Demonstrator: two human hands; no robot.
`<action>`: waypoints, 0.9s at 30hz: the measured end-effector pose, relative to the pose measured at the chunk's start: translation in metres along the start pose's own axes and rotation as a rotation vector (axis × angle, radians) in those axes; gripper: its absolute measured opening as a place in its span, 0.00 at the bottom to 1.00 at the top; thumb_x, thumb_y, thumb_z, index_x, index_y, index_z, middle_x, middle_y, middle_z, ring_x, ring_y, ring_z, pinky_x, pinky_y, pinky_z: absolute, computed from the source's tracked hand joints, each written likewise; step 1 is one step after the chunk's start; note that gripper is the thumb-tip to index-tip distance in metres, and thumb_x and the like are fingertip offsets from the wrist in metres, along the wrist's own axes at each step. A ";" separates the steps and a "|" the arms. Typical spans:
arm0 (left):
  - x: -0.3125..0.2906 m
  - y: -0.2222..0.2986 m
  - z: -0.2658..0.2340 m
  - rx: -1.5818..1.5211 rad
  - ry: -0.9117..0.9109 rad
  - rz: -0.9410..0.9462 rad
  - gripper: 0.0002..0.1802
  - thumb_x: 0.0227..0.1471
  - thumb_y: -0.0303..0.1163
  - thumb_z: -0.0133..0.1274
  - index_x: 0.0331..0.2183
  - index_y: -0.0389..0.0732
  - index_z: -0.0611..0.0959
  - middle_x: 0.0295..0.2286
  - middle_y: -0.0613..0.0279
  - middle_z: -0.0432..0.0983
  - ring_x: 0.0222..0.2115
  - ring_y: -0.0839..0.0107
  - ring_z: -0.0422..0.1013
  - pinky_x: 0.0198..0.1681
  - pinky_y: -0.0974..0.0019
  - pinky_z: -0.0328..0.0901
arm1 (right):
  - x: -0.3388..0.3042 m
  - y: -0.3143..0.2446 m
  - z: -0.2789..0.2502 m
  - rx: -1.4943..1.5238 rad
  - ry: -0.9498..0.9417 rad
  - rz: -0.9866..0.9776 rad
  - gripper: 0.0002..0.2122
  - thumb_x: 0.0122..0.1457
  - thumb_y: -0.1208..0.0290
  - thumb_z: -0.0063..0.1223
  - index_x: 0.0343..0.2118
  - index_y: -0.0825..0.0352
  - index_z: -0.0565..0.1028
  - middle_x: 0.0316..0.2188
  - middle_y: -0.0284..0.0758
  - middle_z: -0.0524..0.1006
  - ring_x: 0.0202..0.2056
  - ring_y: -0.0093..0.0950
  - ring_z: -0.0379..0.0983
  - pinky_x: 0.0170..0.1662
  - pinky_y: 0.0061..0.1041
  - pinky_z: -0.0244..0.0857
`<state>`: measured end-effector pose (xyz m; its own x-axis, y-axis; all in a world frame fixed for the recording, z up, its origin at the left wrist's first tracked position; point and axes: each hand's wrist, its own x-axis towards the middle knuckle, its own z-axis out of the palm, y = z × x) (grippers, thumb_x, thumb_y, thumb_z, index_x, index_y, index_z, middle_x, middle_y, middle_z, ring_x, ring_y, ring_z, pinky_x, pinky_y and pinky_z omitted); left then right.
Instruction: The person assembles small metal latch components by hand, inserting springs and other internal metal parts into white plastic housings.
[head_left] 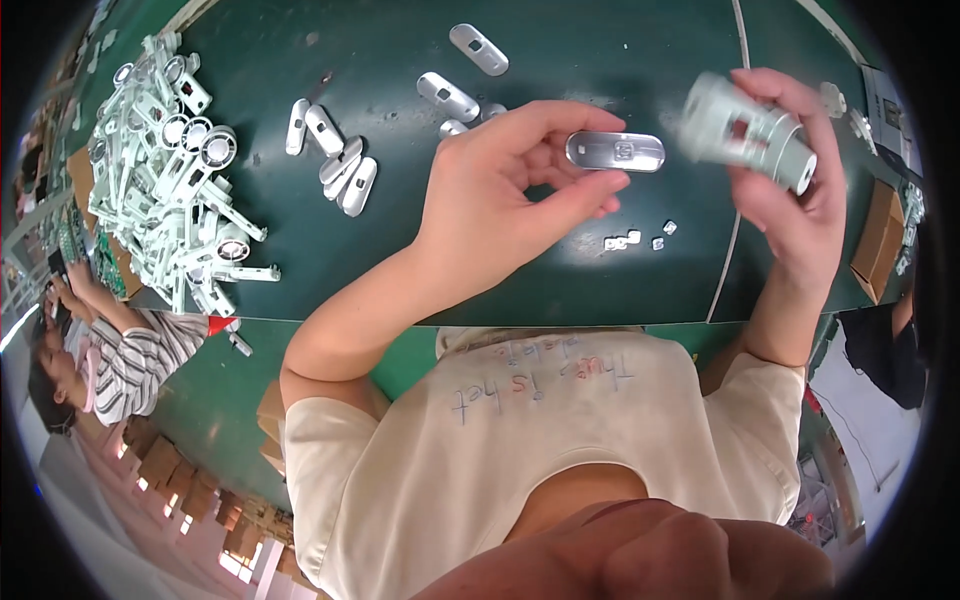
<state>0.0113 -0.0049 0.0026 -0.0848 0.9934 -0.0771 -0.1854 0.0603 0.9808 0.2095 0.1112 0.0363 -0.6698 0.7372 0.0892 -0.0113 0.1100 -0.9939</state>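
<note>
My left hand point(490, 185) pinches a silver oval cover point(600, 151) between thumb and fingers, above the dark green table. A small square button-like piece sits toward the middle of its upper face. To the right, my right hand point(805, 205) grips a pale green-white cylindrical plastic housing point(735, 128), tilted and partly smeared by motion. The two parts are close but apart. Nearer me on the table, just below the gap between my hands, lie several small white square pieces point(634, 237). More silver oval covers point(479, 50) are scattered beyond and left of my left hand.
A tall heap of pale plastic parts point(165, 190) covers the table's left side. Between it and my left arm lies a group of silver covers point(361, 187). A cardboard box point(878, 240) stands at the right edge. Another person in a striped shirt point(140, 365) works at far left.
</note>
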 end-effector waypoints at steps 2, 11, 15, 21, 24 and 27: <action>-0.002 -0.004 -0.001 0.016 0.037 -0.015 0.19 0.46 0.15 0.54 0.42 0.26 0.72 0.34 0.52 0.74 0.29 0.71 0.75 0.33 0.73 0.72 | -0.002 0.005 0.011 -0.069 0.000 -0.006 0.20 0.44 0.84 0.59 0.42 0.71 0.68 0.40 0.34 0.71 0.38 0.20 0.67 0.41 0.17 0.61; -0.008 -0.003 -0.002 0.097 -0.014 -0.028 0.20 0.45 0.15 0.52 0.44 0.28 0.72 0.36 0.54 0.75 0.34 0.70 0.74 0.38 0.70 0.71 | -0.009 0.013 0.028 -0.299 -0.134 -0.144 0.17 0.43 0.84 0.59 0.38 0.72 0.70 0.36 0.37 0.73 0.34 0.25 0.67 0.36 0.20 0.60; -0.007 -0.002 -0.001 0.089 -0.027 -0.029 0.21 0.45 0.15 0.53 0.44 0.28 0.72 0.36 0.54 0.75 0.34 0.71 0.74 0.38 0.71 0.71 | -0.009 0.014 0.030 -0.297 -0.116 -0.119 0.16 0.43 0.84 0.59 0.38 0.72 0.71 0.35 0.36 0.73 0.33 0.24 0.67 0.35 0.20 0.60; -0.007 0.000 0.000 0.057 -0.024 -0.026 0.22 0.45 0.15 0.53 0.45 0.28 0.71 0.36 0.53 0.75 0.34 0.72 0.74 0.38 0.71 0.70 | -0.010 0.014 0.030 -0.304 -0.094 -0.104 0.16 0.44 0.83 0.59 0.37 0.72 0.70 0.35 0.37 0.73 0.34 0.25 0.67 0.35 0.20 0.60; -0.008 -0.002 0.002 0.036 -0.015 -0.001 0.21 0.46 0.15 0.53 0.45 0.28 0.71 0.35 0.54 0.75 0.33 0.72 0.74 0.37 0.72 0.70 | -0.010 0.014 0.030 -0.323 -0.096 -0.098 0.16 0.43 0.83 0.59 0.37 0.73 0.70 0.35 0.37 0.73 0.34 0.25 0.67 0.36 0.20 0.61; -0.009 -0.005 0.004 -0.046 0.031 -0.010 0.18 0.45 0.18 0.54 0.41 0.30 0.73 0.30 0.59 0.75 0.28 0.78 0.73 0.31 0.76 0.68 | -0.010 0.013 0.030 -0.337 -0.103 -0.106 0.16 0.43 0.83 0.59 0.37 0.73 0.70 0.34 0.38 0.74 0.34 0.26 0.68 0.35 0.20 0.61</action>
<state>0.0170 -0.0133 -0.0005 -0.1130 0.9892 -0.0934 -0.2310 0.0652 0.9708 0.1941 0.0857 0.0201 -0.7497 0.6407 0.1659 0.1491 0.4078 -0.9008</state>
